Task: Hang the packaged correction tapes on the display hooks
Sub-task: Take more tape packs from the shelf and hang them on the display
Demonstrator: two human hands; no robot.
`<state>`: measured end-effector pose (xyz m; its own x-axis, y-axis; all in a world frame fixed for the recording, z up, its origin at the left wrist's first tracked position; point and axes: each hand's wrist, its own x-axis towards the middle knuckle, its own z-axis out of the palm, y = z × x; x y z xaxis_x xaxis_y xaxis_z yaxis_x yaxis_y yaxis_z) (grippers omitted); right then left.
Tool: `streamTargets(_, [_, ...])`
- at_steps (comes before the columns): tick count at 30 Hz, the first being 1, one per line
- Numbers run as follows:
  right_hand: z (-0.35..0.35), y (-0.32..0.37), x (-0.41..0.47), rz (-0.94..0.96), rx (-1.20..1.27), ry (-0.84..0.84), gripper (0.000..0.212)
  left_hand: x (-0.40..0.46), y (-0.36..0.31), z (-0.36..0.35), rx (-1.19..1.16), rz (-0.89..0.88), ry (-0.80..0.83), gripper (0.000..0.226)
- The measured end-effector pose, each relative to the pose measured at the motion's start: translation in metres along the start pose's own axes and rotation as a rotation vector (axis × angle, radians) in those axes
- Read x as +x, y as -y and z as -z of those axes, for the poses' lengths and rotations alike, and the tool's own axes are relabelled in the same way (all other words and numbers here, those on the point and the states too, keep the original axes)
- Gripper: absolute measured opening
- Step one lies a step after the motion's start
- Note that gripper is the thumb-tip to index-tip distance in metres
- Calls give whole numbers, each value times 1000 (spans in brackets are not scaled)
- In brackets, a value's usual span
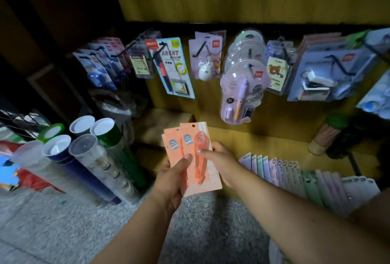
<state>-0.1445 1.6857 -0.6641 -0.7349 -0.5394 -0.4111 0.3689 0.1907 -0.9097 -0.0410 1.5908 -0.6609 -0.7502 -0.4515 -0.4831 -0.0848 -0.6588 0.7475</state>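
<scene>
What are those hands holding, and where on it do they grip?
A fanned stack of orange correction tape packs. The left hand grips the lower left edge; the right hand pinches the front pack's right side.

Both forearms bare, no sleeves, unadorned.

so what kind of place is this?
Likely a stationery shop: carded pens and other blister packs hang on display hooks, notebooks stand in a row below, and both hands hold orange packaged correction tapes for stocking.

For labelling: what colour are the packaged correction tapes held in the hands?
Orange-pink packaged correction tapes, clearest in the head view.
</scene>
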Motion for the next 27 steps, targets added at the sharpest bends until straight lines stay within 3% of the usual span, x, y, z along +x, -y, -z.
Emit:
streamTargets(3, [-6,8,-12,34,13,10,29,-12,-10,4,36,-30,3,30])
streamTargets(7, [-11,24,-27,105,11,31,27,-33,-26,-1,75,-114,44,24])
streamTargets(12, [-14,46,-50,188,45,15,22,-52,-47,-8,93,-166,60,41])
streamTargets(19, [-8,88,-80,323,93,-4,13,-77,-76,-34,136,-294,102,37])
streamTargets(27, [-2,135,-111,437,65,19,22,-109,-115,-59,215,-375,155,38])
